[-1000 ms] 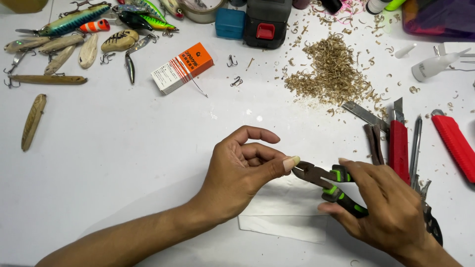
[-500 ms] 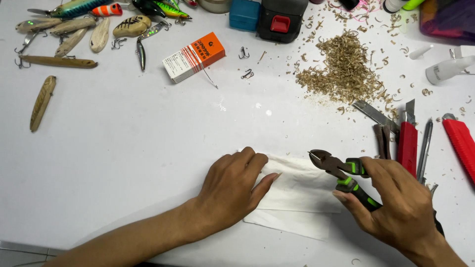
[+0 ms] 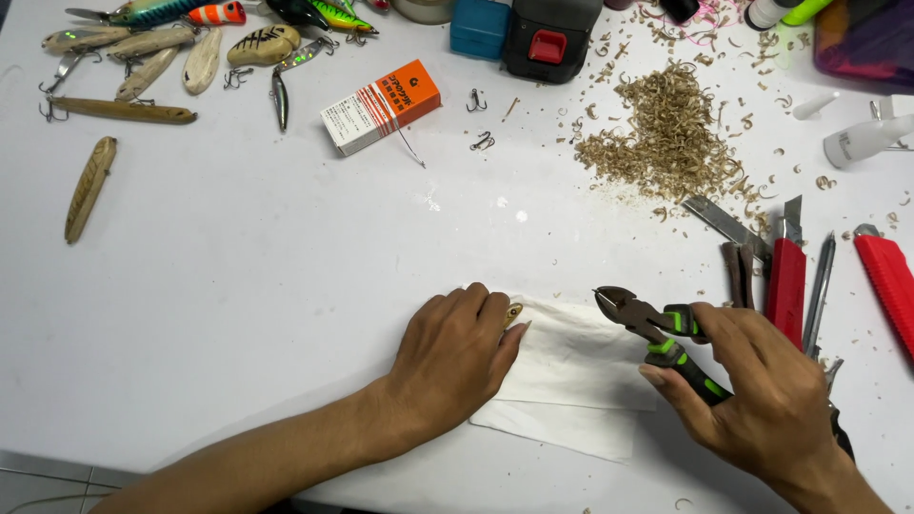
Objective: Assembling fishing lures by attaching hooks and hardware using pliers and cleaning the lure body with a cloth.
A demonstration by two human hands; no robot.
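My left hand [image 3: 455,357] rests palm down on the white table, its fingers over the left edge of a folded white paper towel [image 3: 576,371]. A small tan wooden lure piece [image 3: 512,314] shows at its fingertips. My right hand [image 3: 762,400] grips black pliers with green handles [image 3: 657,328]. Their jaws point left above the towel, about a hand's width from my left fingers.
A pile of wood shavings [image 3: 666,143] lies at the back right. Utility knives and hand tools [image 3: 790,271] lie to the right. An orange and white box [image 3: 379,105], loose treble hooks [image 3: 481,141] and several fishing lures [image 3: 143,57] sit at the back left.
My left hand came down from a raised pinch and now lies flat on the towel. The pliers stayed in my right hand, just right of it.
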